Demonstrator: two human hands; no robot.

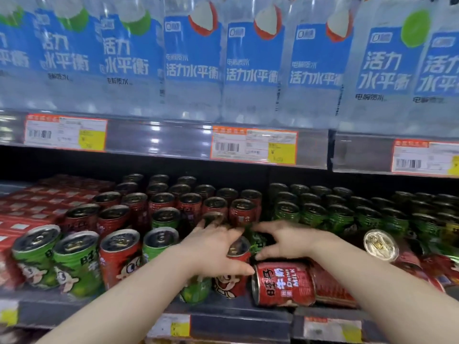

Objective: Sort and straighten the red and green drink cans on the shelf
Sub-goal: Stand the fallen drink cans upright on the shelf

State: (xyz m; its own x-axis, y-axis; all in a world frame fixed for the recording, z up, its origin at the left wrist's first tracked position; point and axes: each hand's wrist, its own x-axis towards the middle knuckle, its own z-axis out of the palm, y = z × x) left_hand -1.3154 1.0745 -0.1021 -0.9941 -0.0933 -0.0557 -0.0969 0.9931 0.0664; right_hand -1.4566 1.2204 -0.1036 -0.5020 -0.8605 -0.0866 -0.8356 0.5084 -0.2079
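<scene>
Head view is showing the lower shelf's front lip [223,316] running across at 6 o'clock, with yellow price tags [180,328] stuck along it. Both bare forearms are reaching in from 7 and 5 o'clock. The left hand [213,247] is curling over the top of an upright red can [229,285] near the middle, fingers on its far side and thumb on the near side. The right hand [285,244], just at its 3 o'clock, is pinching a green can [258,240] between thumb and curled fingers, though blur is hiding the exact contact. Directly below that hand, a toppled red can [283,284] is lying on its side at the shelf's front. A second fallen can [380,244] is pointing its lid outward at 3 o'clock. Mixed front-row cans [77,266], green and red, are standing at 8 o'clock. Farther back, rows of red cans [216,207] are sitting at 12 o'clock, green rows [347,214] at 2 o'clock and red cartons [37,207] at 9 o'clock. Above, blue-labelled water bottles [253,58] are lining the upper shelf.
</scene>
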